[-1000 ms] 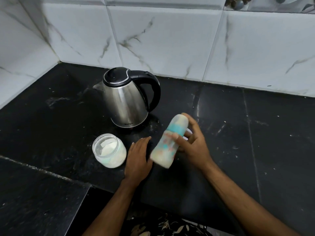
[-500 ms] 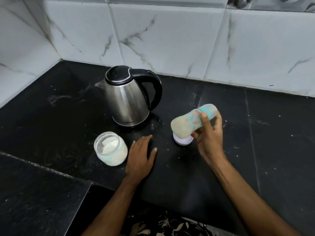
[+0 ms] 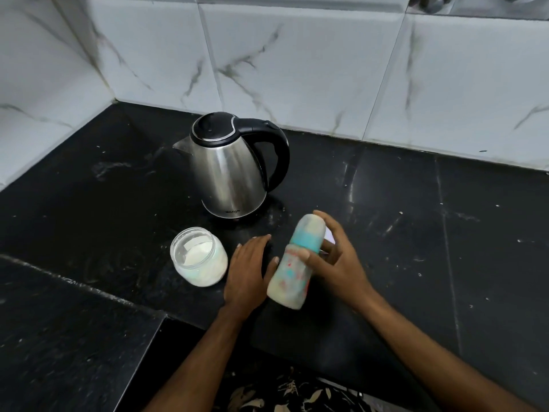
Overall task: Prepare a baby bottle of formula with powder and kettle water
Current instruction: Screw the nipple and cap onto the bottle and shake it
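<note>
Milky bottle [image 3: 292, 263], swung back from sideways, tilts in the grasping right hand [image 3: 338, 260]; left hand [image 3: 248, 272] rests flat, released: mixing continues.

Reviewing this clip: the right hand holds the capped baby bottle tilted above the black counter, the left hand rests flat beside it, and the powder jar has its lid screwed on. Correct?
Not quite. The head view shows the small clear glass powder jar open, without a lid, white powder visible inside. The rest stands: the right hand holds the teal-collared, milky baby bottle tilted above the black stone counter, and the left hand rests flat beside it.
</note>
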The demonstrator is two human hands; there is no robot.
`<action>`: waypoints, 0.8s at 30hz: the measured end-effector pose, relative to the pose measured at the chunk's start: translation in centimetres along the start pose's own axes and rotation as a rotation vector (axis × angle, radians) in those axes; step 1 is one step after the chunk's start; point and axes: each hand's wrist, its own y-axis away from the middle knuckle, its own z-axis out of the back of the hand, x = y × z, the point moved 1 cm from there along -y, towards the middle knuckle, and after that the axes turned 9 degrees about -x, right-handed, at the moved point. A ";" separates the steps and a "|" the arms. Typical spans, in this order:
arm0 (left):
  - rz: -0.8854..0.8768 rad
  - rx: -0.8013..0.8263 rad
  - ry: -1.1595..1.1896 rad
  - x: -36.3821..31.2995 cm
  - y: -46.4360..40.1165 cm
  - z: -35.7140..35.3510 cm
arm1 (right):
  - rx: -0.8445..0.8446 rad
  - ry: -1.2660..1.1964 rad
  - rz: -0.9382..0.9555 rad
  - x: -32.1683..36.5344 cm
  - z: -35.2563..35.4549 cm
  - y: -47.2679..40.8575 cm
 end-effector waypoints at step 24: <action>0.049 0.045 -0.043 -1.0 -0.3 0.6 | 0.089 0.534 0.403 -3.7 -2.9 -10.8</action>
